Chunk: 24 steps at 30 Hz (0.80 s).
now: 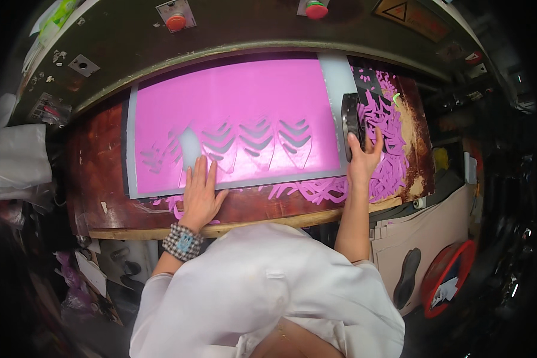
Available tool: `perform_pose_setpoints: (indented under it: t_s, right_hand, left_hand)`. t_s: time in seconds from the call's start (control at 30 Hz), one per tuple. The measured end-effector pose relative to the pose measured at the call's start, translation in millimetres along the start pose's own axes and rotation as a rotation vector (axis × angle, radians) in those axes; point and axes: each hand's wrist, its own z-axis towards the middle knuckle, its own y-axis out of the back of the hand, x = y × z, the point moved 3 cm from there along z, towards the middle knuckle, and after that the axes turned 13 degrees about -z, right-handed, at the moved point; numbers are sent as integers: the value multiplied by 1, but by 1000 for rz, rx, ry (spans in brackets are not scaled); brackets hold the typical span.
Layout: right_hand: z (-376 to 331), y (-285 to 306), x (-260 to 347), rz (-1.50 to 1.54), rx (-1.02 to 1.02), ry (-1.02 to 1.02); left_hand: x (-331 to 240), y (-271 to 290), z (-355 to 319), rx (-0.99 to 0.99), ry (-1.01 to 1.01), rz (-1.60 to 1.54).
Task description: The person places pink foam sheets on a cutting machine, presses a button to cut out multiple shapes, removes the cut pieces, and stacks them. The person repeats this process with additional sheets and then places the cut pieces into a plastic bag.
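A pink foam sheet (232, 89) lies on a pale cutting board (338, 77). Along its nearer half run several sole-shaped outlines with rows of chevron slots, and one sole-shaped hole shows the board beneath. My left hand (200, 194) rests palm down at the sheet's near edge, just below that hole, with its fingers stretched out and nothing visible in them. At the board's right edge, my right hand (364, 158) grips a dark, long metal cutting die (350, 119) standing on its side, thumb against the near end. Its fingers are partly hidden behind the die.
Pink offcut strips (388, 137) pile up right of the board, and more lie along its near edge. A green machine beam (244, 30) with red buttons (176, 22) crosses the far side. Beige sheets (423, 227), a dark sole (406, 277) and a red round container (468, 262) sit lower right.
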Motion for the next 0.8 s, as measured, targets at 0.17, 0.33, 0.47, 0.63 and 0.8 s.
perform_pose_setpoints:
  t_s: [0.17,0.33,0.47,0.63,0.8]
  right_hand:
    - [-7,20,-9,-840,65,491]
    - [-24,18,-14,-1033,-62,665]
    - [-71,-7,-14,-861,77,925]
    - [-100,-24,-35,-1015,157,799]
    - [-99,-24,-43,-891,185,651]
  left_hand:
    - [-30,15,-27,83,52,27]
    - [-69,6,38,-131,-201,-225]
    - [-124,-67,98,46,-469,-202]
    - [-103,-47,125,205,-188,-655]
    - [-62,11,104,-22,-429,-464]
